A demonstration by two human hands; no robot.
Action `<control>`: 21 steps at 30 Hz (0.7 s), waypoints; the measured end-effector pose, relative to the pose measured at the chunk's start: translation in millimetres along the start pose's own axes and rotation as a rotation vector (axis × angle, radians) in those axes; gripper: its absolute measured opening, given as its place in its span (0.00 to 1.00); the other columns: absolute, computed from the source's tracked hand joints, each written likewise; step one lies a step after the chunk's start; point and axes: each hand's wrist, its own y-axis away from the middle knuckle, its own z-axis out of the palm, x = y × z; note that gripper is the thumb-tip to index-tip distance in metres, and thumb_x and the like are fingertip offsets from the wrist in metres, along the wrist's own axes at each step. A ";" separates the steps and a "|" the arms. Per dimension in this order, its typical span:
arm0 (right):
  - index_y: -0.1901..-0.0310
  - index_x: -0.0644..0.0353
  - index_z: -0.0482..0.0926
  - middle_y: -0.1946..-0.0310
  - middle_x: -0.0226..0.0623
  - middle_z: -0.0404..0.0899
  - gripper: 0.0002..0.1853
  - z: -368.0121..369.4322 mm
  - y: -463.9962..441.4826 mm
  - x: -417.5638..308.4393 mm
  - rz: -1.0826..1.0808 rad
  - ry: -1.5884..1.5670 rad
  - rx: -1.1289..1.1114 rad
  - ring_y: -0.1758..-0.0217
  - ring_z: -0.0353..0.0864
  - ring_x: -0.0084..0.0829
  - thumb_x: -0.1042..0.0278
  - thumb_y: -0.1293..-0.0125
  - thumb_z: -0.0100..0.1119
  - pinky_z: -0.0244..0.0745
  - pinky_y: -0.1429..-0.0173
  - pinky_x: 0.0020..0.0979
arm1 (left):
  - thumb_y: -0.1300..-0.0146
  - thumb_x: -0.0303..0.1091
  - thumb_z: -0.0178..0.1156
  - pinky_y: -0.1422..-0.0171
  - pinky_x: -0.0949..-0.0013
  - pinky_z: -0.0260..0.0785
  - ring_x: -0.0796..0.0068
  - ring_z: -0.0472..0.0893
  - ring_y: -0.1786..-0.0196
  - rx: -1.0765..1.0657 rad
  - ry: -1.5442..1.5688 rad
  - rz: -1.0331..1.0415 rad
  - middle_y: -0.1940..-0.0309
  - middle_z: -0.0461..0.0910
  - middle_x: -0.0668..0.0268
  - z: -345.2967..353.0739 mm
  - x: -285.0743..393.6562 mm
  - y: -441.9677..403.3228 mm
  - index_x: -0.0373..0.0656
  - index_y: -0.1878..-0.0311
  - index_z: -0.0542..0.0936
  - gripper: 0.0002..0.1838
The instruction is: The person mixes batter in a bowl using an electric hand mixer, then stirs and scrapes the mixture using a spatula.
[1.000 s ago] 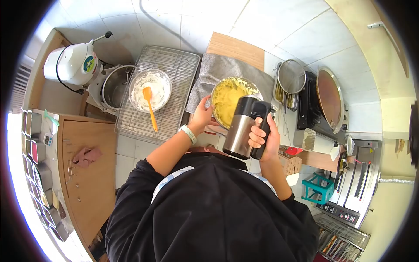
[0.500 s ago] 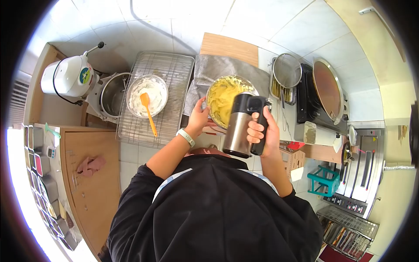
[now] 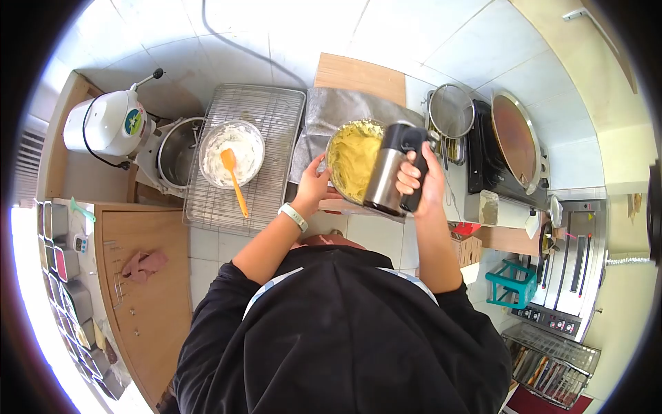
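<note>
Right hand (image 3: 422,181) clasping mixer (image 3: 387,178), long axis slanted, silver end toward torso (image 3: 338,317)

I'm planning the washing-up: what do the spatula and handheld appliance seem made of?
Spatula: smooth, even orange suggests silicone or plastic; which, I can't tell. Handheld appliance: the body's soft grey sheen suggests satin metal, probably steel; the dark handle looks like plastic.

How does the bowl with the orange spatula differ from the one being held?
The bowl with the spatula holds white stuff, while the held bowl holds yellow. The first sits on a wire rack; the second is steadied by the left hand. Both are round and open-topped.
</note>
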 end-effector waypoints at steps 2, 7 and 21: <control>0.68 0.53 0.72 0.86 0.24 0.63 0.18 4.1 -12.5 6.9 0.052 -0.086 -0.060 0.88 0.58 0.18 0.47 0.32 0.46 0.57 0.83 0.23 | 0.32 0.28 0.44 0.68 0.62 0.81 0.56 0.83 0.66 -0.020 -0.001 -0.008 0.54 0.75 0.53 -0.3 2.2 -0.5 0.47 0.31 0.53 0.27; 0.65 0.53 0.71 0.86 0.24 0.60 0.18 3.6 6.9 17.7 0.172 -0.119 -0.162 0.89 0.55 0.18 0.47 0.31 0.42 0.55 0.85 0.23 | 0.32 0.29 0.46 0.69 0.65 0.81 0.60 0.83 0.69 0.002 -0.015 0.009 0.57 0.75 0.54 0.7 0.5 -1.5 0.47 0.31 0.53 0.27; 0.65 0.55 0.72 0.86 0.24 0.63 0.19 4.7 32.0 5.2 0.286 -0.154 -0.063 0.89 0.57 0.18 0.48 0.30 0.42 0.56 0.86 0.21 | 0.31 0.29 0.45 0.71 0.66 0.80 0.64 0.83 0.70 -0.006 0.032 0.021 0.58 0.76 0.56 -2.0 1.0 1.6 0.47 0.31 0.54 0.26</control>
